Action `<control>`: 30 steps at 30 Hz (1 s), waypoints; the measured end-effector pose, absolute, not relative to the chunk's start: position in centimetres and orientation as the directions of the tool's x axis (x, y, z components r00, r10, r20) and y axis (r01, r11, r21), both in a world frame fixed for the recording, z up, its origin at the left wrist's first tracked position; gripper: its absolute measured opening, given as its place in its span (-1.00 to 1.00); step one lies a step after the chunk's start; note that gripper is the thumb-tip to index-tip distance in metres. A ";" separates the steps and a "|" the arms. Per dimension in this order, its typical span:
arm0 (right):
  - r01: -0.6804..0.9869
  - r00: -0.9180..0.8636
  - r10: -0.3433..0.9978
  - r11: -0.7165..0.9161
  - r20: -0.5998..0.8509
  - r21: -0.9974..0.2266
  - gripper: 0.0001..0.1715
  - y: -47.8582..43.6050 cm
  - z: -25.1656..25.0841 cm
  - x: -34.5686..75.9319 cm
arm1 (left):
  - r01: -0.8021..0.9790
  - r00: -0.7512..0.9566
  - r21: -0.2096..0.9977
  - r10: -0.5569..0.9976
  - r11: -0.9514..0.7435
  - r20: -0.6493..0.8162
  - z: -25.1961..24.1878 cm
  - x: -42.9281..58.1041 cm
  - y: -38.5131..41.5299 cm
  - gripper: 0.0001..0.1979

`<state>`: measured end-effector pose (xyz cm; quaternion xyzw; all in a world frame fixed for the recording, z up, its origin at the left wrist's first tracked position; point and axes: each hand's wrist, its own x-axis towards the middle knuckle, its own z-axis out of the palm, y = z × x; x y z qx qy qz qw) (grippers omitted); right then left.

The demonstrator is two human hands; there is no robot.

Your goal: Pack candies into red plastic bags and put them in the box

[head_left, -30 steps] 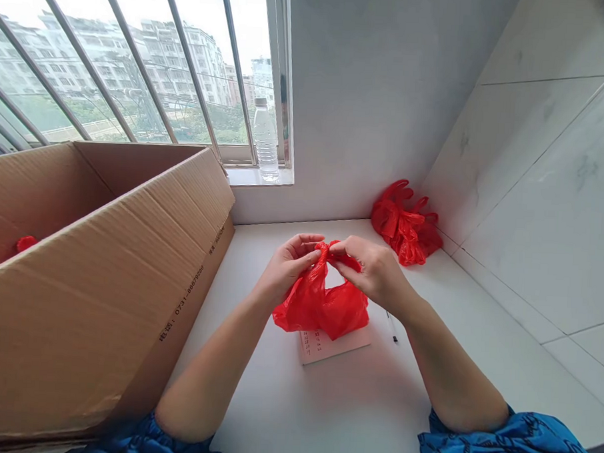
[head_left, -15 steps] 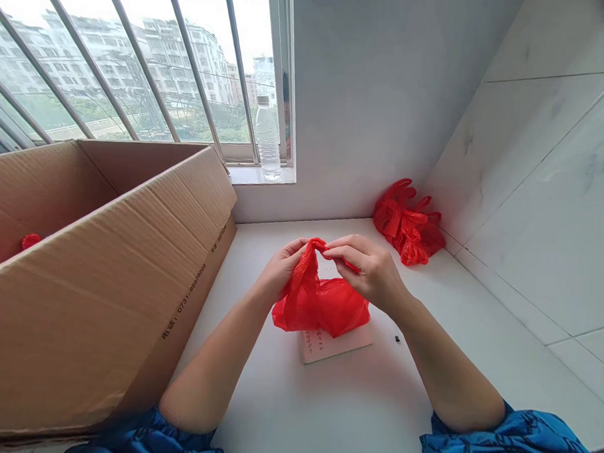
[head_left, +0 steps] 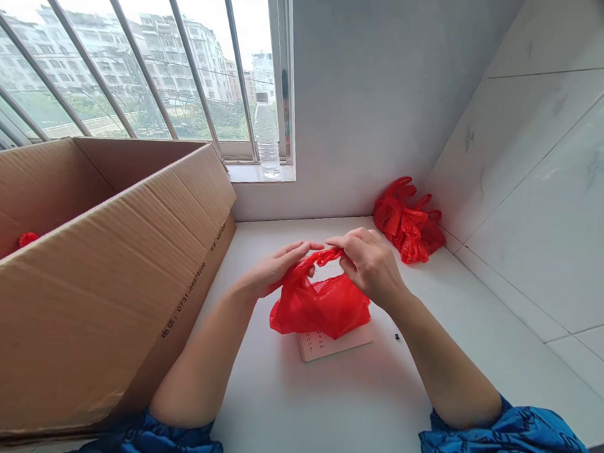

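Note:
A red plastic bag (head_left: 323, 307) hangs bunched between my two hands, its top edge stretched into a loop. My left hand (head_left: 280, 265) grips its upper left side, fingers reaching straight over the plastic and the thumb partly hidden behind it. At the upper right, my right hand (head_left: 368, 263) has its fingers curled around the bag's twisted top. Below the bag, and partly covered by it, lies a pale pink booklet (head_left: 334, 345) with handwriting-like marks on its cover.
To the left stands a large open cardboard box (head_left: 145, 266) with a red item (head_left: 28, 239) inside. More red plastic bags (head_left: 407, 221) lie heaped in the back right corner. A clear bottle (head_left: 268, 138) stands on the windowsill. A small black piece (head_left: 397, 337) lies on the white tabletop (head_left: 333, 421).
My left hand has shifted slightly left and its fingers have straightened. My right hand has drawn the bag's top a little to the right, widening the loop.

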<state>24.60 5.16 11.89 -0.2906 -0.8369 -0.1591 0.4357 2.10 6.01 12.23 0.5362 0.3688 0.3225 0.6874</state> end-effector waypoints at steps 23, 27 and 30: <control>0.696 -0.393 0.262 0.711 0.882 0.099 -0.66 5.3 12.6 26.2 | 0.071 0.251 0.986 0.959 -0.150 0.128 12.0 3.4 5.7 -0.73; 0.750 -0.299 0.215 0.655 0.930 0.090 -0.66 4.8 14.2 29.1 | 0.161 0.153 0.947 0.955 -0.278 0.254 12.7 1.4 6.6 -0.71; 0.767 -0.288 0.279 0.641 0.916 0.046 -0.67 4.1 14.8 31.0 | 0.224 0.053 0.935 0.961 -0.277 0.272 12.9 -0.5 7.3 -0.72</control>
